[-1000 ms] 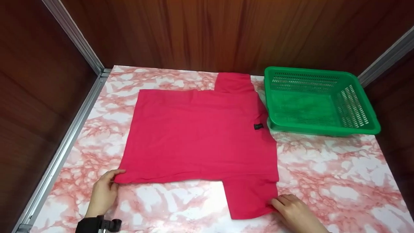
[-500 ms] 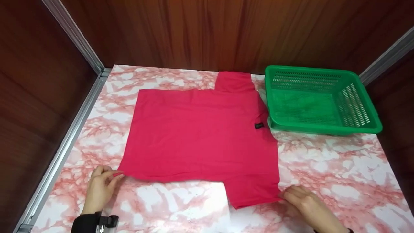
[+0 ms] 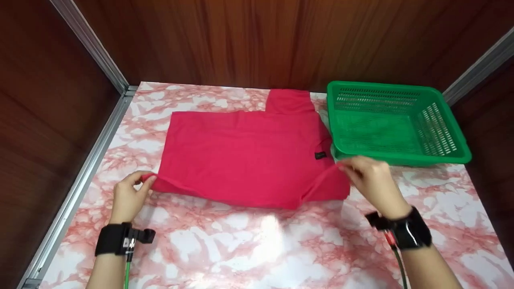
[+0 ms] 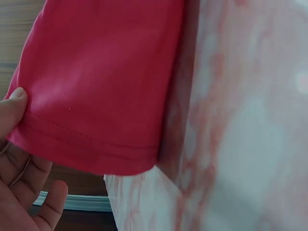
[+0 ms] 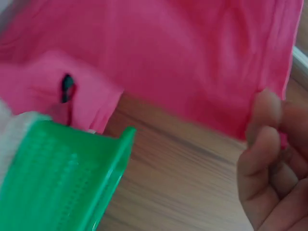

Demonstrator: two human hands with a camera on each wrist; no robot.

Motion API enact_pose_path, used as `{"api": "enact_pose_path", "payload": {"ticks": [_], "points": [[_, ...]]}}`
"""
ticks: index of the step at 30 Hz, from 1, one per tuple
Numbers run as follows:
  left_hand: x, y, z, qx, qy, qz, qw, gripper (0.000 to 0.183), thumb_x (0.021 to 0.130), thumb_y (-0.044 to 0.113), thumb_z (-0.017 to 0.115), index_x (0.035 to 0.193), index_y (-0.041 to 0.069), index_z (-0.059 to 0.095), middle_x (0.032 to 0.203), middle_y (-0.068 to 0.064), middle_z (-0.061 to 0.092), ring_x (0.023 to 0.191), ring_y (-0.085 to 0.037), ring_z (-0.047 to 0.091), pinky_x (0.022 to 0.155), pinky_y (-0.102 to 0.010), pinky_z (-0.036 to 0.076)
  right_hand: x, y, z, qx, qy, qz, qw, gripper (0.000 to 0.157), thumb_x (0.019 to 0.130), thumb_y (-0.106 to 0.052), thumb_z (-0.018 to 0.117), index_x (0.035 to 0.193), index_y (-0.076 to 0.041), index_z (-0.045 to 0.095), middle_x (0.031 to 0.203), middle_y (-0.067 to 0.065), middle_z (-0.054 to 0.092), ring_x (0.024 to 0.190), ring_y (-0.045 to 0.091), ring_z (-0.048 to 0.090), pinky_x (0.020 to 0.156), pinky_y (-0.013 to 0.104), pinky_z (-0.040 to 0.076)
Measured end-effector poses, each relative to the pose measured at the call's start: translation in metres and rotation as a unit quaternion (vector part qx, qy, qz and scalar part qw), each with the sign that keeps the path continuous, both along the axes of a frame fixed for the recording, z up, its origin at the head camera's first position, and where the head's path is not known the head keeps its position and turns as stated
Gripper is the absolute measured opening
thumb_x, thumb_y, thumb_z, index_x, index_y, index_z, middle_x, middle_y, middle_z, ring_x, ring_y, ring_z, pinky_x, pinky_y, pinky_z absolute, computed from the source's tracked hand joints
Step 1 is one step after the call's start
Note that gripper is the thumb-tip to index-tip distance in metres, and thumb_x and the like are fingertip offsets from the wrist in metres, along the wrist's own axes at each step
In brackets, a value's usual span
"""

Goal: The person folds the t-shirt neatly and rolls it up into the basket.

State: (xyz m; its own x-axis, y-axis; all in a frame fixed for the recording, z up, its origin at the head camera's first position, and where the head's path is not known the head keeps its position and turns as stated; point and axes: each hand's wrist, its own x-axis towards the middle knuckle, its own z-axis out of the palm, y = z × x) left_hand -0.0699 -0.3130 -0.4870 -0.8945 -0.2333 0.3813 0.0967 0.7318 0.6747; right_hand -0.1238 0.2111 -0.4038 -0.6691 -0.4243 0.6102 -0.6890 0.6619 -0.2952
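Both L hand (image 3: 130,194) & R hand (image 3: 375,182) raised, fingers (image 5: 260,151) in pinch grip on red shirt (image 3: 249,160)

Your pink-and-white marbled tabletop (image 3: 192,249), closed in on three sides
Ahead of you stands a reddish-brown wood-grain back wall (image 3: 225,44), with a darker left panel (image 3: 40,100) and right panel (image 3: 492,116) flanking you. Metal strips (image 3: 94,46) line both far corners, a metal rail (image 3: 81,180) follows the tabletop's left edge, and a bright glare (image 3: 269,239) lies nearer you.
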Motion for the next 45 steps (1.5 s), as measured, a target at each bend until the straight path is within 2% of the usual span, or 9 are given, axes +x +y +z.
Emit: {"api": "enact_pose_path", "payload": {"ticks": [6, 13, 17, 21, 26, 28, 31, 39, 45], "points": [[-0.032, 0.001, 0.001, 0.025, -0.042, 0.024, 0.9985, 0.023, 0.084, 0.029, 0.060, 0.093, 0.009, 0.067, 0.085, -0.006, 0.067, 0.075, -0.012, 0.052, 0.068, -0.019, 0.038, -0.048, -0.011, 0.009, -0.002, -0.039, -0.042, 0.998, 0.008, 0.079, -0.007, 0.065, 0.084, -0.001, 0.068, 0.074, 0.010, 0.066, 0.052, 0.013, 0.060, 0.049, 0.015, 0.046], [-0.059, 0.011, -0.015, 0.003, -0.043, 0.076, 0.9962, 0.022, 0.084, 0.013, 0.060, 0.102, 0.001, 0.062, 0.096, -0.019, 0.059, 0.090, -0.031, 0.050, 0.079, -0.036, 0.035, -0.081, -0.020, -0.007, -0.032, -0.075, -0.123, 0.989, 0.026, 0.079, -0.005, 0.064, 0.104, 0.002, 0.062, 0.104, 0.019, 0.063, 0.090, 0.028, 0.063, 0.069, 0.035, 0.052], [-0.058, 0.036, -0.024, -0.046, -0.066, 0.058, 0.9951, 0.041, 0.083, 0.014, 0.060, 0.120, 0.001, 0.050, 0.124, -0.025, 0.041, 0.117, -0.040, 0.033, 0.095, -0.051, 0.026, -0.064, -0.032, -0.030, -0.020, -0.091, -0.100, 0.991, 0.043, 0.077, -0.002, 0.065, 0.118, 0.003, 0.054, 0.125, 0.023, 0.048, 0.113, 0.036, 0.049, 0.086, 0.040, 0.046], [-0.056, 0.068, -0.028, -0.110, -0.139, -0.031, 0.9838, 0.059, 0.085, 0.032, 0.057, 0.135, 0.008, 0.035, 0.142, -0.022, 0.020, 0.132, -0.039, 0.011, 0.103, -0.056, 0.013, -0.042, -0.043, -0.062, 0.058, -0.164, -0.065, 0.983, 0.048, 0.081, -0.017, 0.064, 0.123, 0.002, 0.050, 0.132, 0.024, 0.041, 0.121, 0.038, 0.039, 0.094, 0.046, 0.038], [-0.064, 0.089, -0.038, -0.170, -0.235, -0.125, 0.9487, 0.075, 0.083, 0.055, 0.048, 0.143, 0.019, 0.020, 0.149, -0.016, 0.004, 0.134, -0.038, -0.005, 0.104, -0.058, -0.003, -0.038, -0.040, -0.099, 0.221, -0.299, -0.059, 0.927, 0.069, 0.085, -0.047, 0.051, 0.140, -0.012, 0.028, 0.146, 0.022, 0.011, 0.133, 0.042, 0.009, 0.102, 0.059, 0.017], [-0.066, 0.088, -0.043, -0.186, -0.273, -0.137, 0.9338, 0.081, 0.080, 0.062, 0.046, 0.143, 0.023, 0.015, 0.149, -0.013, -0.002, 0.134, -0.037, -0.009, 0.103, -0.058, -0.006, -0.040, -0.036, -0.109, 0.270, -0.329, -0.061, 0.903, 0.073, 0.085, -0.053, 0.046, 0.143, -0.018, 0.019, 0.147, 0.022, 0.002, 0.133, 0.044, 0.001, 0.101, 0.062, 0.010], [-0.066, 0.081, -0.048, -0.197, -0.314, -0.142, 0.9178, 0.088, 0.076, 0.068, 0.046, 0.144, 0.025, 0.010, 0.150, -0.010, -0.008, 0.134, -0.036, -0.012, 0.102, -0.058, -0.008, -0.039, -0.032, -0.116, 0.303, -0.346, -0.065, 0.885, 0.075, 0.085, -0.057, 0.043, 0.144, -0.021, 0.014, 0.146, 0.025, -0.001, 0.133, 0.043, 0.002, 0.101, 0.062, 0.010], [-0.063, 0.073, -0.041, -0.191, -0.337, -0.177, 0.9046, 0.092, 0.073, 0.065, 0.054, 0.144, 0.024, 0.011, 0.149, -0.012, -0.008, 0.134, -0.037, -0.011, 0.102, -0.061, -0.005, -0.025, -0.036, -0.115, 0.318, -0.316, -0.083, 0.890, 0.080, 0.080, -0.062, 0.045, 0.143, -0.021, 0.018, 0.143, 0.029, 0.012, 0.131, 0.044, 0.014, 0.097, 0.061, 0.023], [-0.053, 0.070, -0.038, -0.197, -0.334, -0.179, 0.9044, 0.092, 0.071, 0.061, 0.060, 0.143, 0.022, 0.017, 0.149, -0.014, -0.002, 0.134, -0.039, -0.006, 0.102, -0.062, 0.000, -0.010, -0.038, -0.117, 0.311, -0.276, -0.084, 0.906, 0.080, 0.078, -0.062, 0.049, 0.141, -0.018, 0.026, 0.139, 0.032, 0.022, 0.127, 0.046, 0.024, 0.094, 0.060, 0.030]]}}
